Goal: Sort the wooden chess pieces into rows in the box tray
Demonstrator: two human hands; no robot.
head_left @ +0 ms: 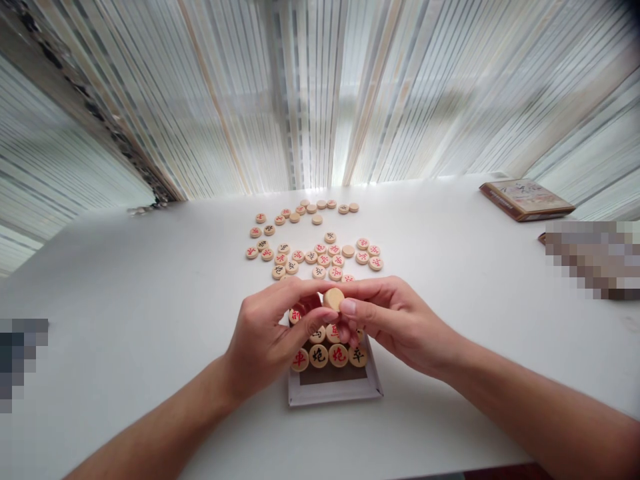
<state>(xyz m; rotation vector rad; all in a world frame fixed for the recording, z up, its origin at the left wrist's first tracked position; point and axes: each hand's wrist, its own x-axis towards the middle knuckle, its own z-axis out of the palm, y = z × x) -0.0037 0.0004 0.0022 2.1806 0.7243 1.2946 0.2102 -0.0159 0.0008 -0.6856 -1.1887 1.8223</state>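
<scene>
My left hand and my right hand meet above a shallow white box near the table's front edge. Together their fingertips pinch one round wooden chess piece, its blank side towards me. Under the hands, the box holds several wooden discs marked in red or black characters, laid flat in rows. Beyond the hands, many more loose pieces lie scattered on the white table.
A brown flat box lid lies at the table's far right. Blurred-out patches sit at the right edge and the left edge. Striped curtains hang behind the table.
</scene>
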